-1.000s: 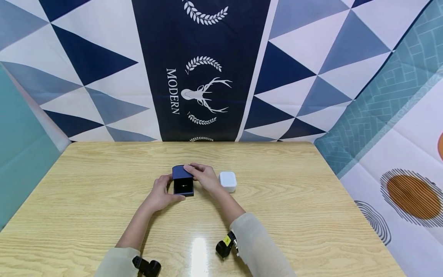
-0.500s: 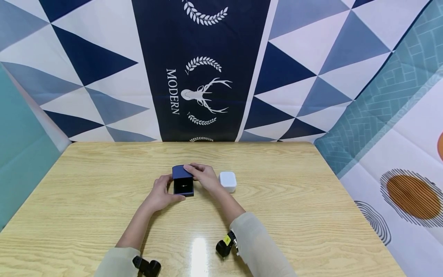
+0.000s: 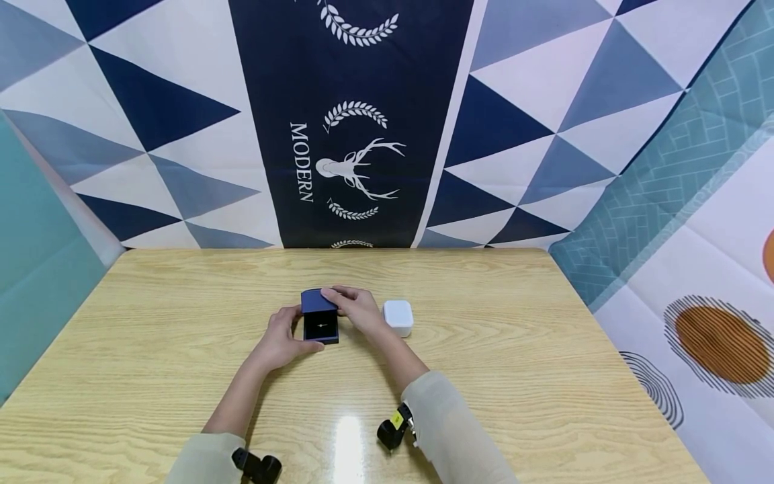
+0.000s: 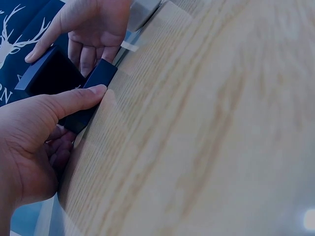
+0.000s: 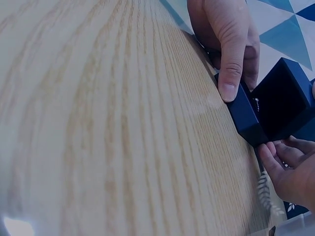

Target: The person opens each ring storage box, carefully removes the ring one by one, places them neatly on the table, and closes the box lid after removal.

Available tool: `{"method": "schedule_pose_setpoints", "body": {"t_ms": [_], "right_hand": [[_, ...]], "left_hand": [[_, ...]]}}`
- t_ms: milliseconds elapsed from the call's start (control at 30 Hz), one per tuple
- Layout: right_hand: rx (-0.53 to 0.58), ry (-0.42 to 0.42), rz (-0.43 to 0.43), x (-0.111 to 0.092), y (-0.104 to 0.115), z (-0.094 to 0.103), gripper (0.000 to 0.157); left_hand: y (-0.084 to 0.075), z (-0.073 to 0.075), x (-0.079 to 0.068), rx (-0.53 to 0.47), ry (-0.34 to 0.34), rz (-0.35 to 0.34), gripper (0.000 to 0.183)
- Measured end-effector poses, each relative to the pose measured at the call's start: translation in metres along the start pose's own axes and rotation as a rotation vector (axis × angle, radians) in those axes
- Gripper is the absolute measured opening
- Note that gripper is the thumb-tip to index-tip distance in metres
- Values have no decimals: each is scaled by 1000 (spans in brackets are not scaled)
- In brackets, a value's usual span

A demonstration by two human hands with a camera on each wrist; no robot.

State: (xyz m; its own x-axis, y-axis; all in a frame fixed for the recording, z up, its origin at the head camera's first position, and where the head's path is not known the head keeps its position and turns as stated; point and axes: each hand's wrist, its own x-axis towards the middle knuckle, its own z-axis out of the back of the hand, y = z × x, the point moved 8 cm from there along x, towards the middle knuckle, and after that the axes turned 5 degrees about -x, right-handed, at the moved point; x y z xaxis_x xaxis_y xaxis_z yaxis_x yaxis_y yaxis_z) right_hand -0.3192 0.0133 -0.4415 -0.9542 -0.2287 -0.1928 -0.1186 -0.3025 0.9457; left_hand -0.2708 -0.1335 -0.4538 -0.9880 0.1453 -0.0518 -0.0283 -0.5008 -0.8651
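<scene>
A: Left to right, what's held?

B: Ring box (image 3: 320, 316), lid up, gripped at its base by the left hand (image 3: 283, 341): thumb laid on the front edge, fingers curled round the left side. Presumably done so the base is steadied. Box appears to be rested on the worktop (image 3: 181, 376), towards the far edge.

A: Contents?

B: Ring (image 3: 321, 325), seated mid-insert. Probably slotted there so it's displayed facing forward.

A: Right hand?

B: Right hand (image 3: 358, 310) is also clamped on the box. Lid edge is pressed by the thumb; fingers are set against the right side. Likely an opposed grip, so lid and base are controlled separately.

A: Far right?

B: White rounded case (image 3: 398, 317), placed just beside the right hand. Contact can't be told. Not gripped.

A: Delta vs a second ago?

B: Effectively nil. Both grips, lid angle, ring and case unchanged. Only a slight shift of the head view is seen.
</scene>
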Motion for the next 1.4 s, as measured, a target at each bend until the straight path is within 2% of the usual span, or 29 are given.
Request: {"method": "schedule_pose_setpoints", "body": {"t_ms": [767,1000,1200,1400], "right_hand": [[10,7,16,0,1,0,62],[-14,20,6,-14,19,2,59],[6,32,-9,1,2,0,62],[2,9,-6,1,0,0,64]], "left_hand": [[-1,-1,-1,-10,-8,-17,87],[1,-1,0,-11,-10,-18,87],[0,0,1,-1,-13,-22,88],[1,0,0,-1,-12,-21,89]]}}
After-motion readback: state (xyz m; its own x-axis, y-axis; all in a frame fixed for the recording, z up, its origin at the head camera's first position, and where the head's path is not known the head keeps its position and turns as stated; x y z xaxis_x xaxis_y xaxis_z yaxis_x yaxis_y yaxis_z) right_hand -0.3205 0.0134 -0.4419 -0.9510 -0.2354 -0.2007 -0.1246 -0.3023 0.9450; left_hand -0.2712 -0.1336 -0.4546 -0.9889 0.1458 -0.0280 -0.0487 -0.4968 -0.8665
